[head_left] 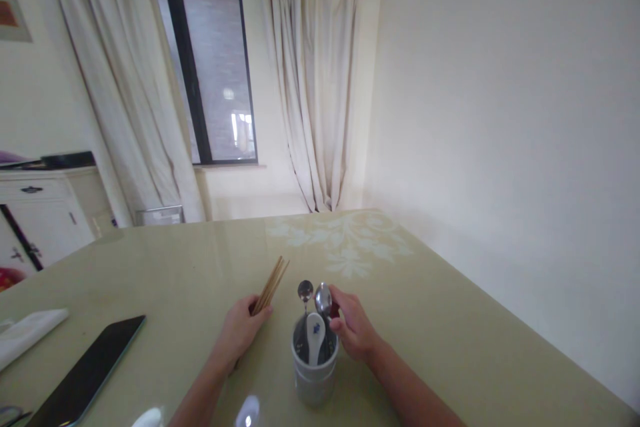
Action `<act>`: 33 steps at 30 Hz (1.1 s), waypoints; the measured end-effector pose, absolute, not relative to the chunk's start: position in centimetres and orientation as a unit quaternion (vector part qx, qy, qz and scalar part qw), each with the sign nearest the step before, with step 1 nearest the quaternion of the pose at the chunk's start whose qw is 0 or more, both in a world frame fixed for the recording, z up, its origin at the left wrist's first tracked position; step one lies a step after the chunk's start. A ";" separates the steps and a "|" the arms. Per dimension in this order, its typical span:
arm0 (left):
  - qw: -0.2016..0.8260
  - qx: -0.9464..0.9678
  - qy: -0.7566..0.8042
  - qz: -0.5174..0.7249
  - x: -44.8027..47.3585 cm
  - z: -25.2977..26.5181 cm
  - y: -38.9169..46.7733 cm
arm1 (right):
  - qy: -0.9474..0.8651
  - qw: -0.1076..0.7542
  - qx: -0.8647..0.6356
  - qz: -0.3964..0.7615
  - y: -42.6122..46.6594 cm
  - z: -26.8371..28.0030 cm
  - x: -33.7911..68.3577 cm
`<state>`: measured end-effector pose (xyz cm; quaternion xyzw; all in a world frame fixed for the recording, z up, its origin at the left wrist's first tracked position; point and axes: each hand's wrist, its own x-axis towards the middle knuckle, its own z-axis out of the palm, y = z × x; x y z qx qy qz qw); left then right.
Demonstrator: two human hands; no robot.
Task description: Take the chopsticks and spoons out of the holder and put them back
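My left hand [239,328] is closed around a bundle of wooden chopsticks [271,287], which slants up and to the right over the table. To its right stands a pale cylindrical utensil holder [315,380]. Inside it are a white ceramic spoon [315,337] with a blue mark, a small round metal spoon [305,291], and a larger metal spoon [323,298], bowls upward. My right hand [355,325] is at the holder's right side, its thumb and fingers curled at the larger metal spoon. Something dark red shows between those fingers, too little to name.
A glossy greenish table [180,280] with a white leaf pattern fills the front. On its left lie a dark tablet-like slab [93,370] and a white object [30,337]. A plain wall [500,113] borders the right side; a white cabinet [45,213] stands back left.
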<state>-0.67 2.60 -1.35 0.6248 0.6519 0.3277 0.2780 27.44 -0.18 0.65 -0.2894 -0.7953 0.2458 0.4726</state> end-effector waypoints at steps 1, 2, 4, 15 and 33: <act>0.266 0.634 0.657 0.310 -0.5 -1.5 2.6 | -0.795 0.473 -0.290 0.246 -0.2 0.6 27.5; 0.248 0.643 0.663 0.292 -0.4 -1.6 2.7 | -0.795 0.473 -0.289 0.247 -0.1 0.6 27.5; 0.212 0.653 0.677 0.265 -0.2 -1.9 2.8 | -0.794 0.474 -0.287 0.248 -0.1 0.5 27.5; 0.078 0.675 0.711 0.181 -0.7 -2.9 2.6 | -0.726 0.527 -0.293 0.330 -0.3 1.0 27.0; 0.080 0.761 0.632 0.122 1.3 -3.1 1.9 | -0.580 0.509 -0.275 0.574 -1.1 2.7 25.8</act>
